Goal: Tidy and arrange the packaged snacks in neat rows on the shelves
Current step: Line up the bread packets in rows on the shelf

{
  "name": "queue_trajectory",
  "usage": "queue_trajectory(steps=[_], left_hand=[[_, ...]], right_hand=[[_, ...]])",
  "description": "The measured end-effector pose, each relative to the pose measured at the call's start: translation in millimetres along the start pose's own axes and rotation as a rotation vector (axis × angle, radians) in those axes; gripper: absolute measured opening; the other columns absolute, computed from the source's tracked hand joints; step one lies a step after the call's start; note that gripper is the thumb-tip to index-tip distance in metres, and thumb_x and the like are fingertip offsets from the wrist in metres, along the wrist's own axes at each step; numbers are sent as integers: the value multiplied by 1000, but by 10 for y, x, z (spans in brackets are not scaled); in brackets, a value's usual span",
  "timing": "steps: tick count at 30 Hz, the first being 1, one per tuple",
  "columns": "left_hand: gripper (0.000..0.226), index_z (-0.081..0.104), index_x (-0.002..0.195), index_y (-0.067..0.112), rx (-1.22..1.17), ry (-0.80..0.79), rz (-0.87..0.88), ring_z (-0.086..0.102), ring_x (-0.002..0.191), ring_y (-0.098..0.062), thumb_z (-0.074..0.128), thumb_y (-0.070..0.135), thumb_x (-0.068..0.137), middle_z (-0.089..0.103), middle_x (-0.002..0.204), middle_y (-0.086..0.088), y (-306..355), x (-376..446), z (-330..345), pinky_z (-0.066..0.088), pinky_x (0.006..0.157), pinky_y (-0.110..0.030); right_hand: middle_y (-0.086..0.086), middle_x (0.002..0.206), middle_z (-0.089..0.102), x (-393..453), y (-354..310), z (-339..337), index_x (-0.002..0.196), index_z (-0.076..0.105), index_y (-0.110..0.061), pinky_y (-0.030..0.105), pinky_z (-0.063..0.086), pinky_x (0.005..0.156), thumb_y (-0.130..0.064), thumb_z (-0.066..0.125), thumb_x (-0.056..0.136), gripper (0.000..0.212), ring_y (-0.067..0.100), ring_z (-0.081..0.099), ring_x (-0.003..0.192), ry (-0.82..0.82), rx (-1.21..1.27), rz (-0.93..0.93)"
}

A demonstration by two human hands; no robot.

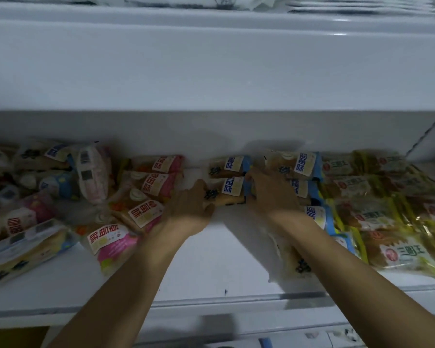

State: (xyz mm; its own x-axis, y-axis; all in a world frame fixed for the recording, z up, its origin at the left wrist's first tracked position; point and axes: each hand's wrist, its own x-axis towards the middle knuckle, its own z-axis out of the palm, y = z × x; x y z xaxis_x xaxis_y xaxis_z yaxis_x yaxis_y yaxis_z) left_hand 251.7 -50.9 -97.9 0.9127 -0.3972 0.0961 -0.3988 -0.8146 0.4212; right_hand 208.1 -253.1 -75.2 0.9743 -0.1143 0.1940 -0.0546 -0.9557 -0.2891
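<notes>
Two bare forearms reach in from the near edge over the white shelf point(204, 270), whose front lip runs across the bottom of the view. Nearest on the left lie blue-and-clear packets point(28, 249) tipped at odd angles, and just beyond them the pink-wrapped snack packets point(116, 239) sit in a loose, skewed column running back toward the wall. On the right, close to the lip, the yellow-green packaged snacks point(397, 249) lie in overlapping rows, with a column of blue-edged packets point(319, 217) just beside them, partly hidden under the right forearm. Farther in, the left hand point(194, 199) and the right hand point(266, 189) bracket a blue-labelled snack packet point(227, 192) from either side; the left fingers curl against its left end, the right fingers press its right end, though blur hides how tightly. A matching packet point(230, 165) lies just behind it, near the back wall. Above hangs the white underside of the upper shelf point(211, 71).
</notes>
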Motion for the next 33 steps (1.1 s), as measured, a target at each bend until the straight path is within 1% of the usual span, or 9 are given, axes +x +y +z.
queue_trajectory(steps=[3, 8, 10, 14, 17, 20, 26, 31, 33], left_hand=[[36, 59, 127, 17, -2, 123, 53, 66, 97, -27, 51, 38, 97, 66, 110, -4, -151, -161, -244, 55, 77, -39], [32, 68, 107, 18, 113, 217, -33, 64, 91, -27, 56, 44, 91, 68, 98, -5, -964, -439, -777, 54, 78, -41], [42, 70, 105, 17, 205, 321, -108, 64, 94, -35, 44, 45, 89, 69, 101, -9, -1401, -553, -995, 55, 79, -47], [22, 69, 98, 12, 334, 472, -206, 64, 96, -42, 52, 25, 95, 67, 104, -11, -2331, -869, -1234, 49, 83, -53], [36, 71, 92, 8, 441, 505, -111, 64, 92, -43, 41, 26, 98, 70, 101, -18, -2831, -1090, -1205, 45, 78, -50], [40, 71, 107, 10, 456, 417, -269, 62, 94, -37, 42, 35, 94, 70, 103, -14, -2946, -1178, -1141, 41, 81, -45], [46, 67, 110, 11, 386, 338, -290, 59, 98, -37, 38, 40, 92, 68, 107, -15, -2903, -1153, -1159, 43, 85, -44], [59, 65, 123, 7, 239, 411, -282, 60, 105, -40, 41, 44, 84, 67, 112, -20, -2875, -1158, -1151, 46, 94, -50], [65, 58, 132, 3, 123, 459, -254, 58, 113, -41, 43, 44, 84, 63, 122, -23, -2852, -1151, -1192, 44, 98, -52]], right_hand=[[8, 120, 58, -11, -287, -41, 118, 59, -20, 40, 50, 79, -19, 62, 91, 27, 30, 57, 108, 61, 50, -55], [7, 117, 63, 106, -1094, 99, 119, 61, -18, 43, 51, 84, -21, 62, 89, 30, 30, 60, 108, -6, 170, -206], [7, 118, 62, 177, -1496, 218, 121, 60, -19, 41, 50, 87, -25, 64, 91, 32, 30, 58, 109, -25, 236, -317], [5, 119, 61, 327, -2399, 516, 120, 57, -23, 38, 49, 82, -23, 58, 92, 29, 26, 60, 104, -80, 347, -511], [15, 134, 57, 588, -3079, 867, 145, 46, -16, 43, 51, 90, -15, 55, 94, 51, 34, 58, 114, -163, 288, -594], [20, 148, 46, 826, -3533, 1208, 157, 27, -10, 47, 44, 102, -5, 56, 91, 72, 42, 48, 128, -147, 101, -589], [22, 132, 60, 1070, -3740, 1597, 149, 41, -18, 55, 46, 98, -6, 60, 88, 66, 44, 47, 128, 96, -246, -463], [6, 130, 61, 966, -3572, 1232, 139, 48, -23, 46, 37, 89, -40, 79, 71, 77, 35, 43, 124, 161, -101, -439], [3, 122, 60, 858, -3434, 1000, 130, 52, -24, 46, 42, 90, -37, 82, 71, 67, 31, 44, 118, 170, 118, -423]])
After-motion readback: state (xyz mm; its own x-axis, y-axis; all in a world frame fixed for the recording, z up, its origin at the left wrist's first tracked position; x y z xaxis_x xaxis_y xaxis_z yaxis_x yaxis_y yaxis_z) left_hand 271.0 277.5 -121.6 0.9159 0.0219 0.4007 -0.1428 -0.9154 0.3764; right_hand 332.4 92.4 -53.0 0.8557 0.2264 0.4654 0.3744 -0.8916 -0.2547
